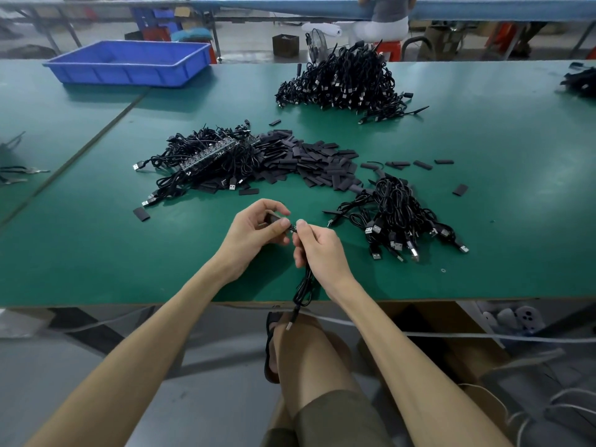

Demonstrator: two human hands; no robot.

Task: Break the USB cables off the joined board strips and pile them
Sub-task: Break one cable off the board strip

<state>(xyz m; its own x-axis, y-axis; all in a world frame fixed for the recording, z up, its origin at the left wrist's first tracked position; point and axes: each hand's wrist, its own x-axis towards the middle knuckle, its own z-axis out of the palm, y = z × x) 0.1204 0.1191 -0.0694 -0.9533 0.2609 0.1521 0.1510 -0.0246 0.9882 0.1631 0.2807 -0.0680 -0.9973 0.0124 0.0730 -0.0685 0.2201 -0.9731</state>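
My left hand [254,230] pinches a small black sleeve piece [272,218] at the end of a black USB cable [303,290]. My right hand [317,250] grips that cable just behind the piece; the cable hangs over the table edge with its plug near my knee. Joined board strips [209,154] with cables attached lie in a heap ahead and to the left. A small pile of loose cables [396,217] lies to the right of my hands. A large pile of cables [342,82] sits farther back.
Several flat black sleeves [316,159] are scattered across the green table [80,246]. A blue plastic tray [129,62] stands at the back left. More cables [580,80] lie at the far right edge. A person sits at the bench behind.
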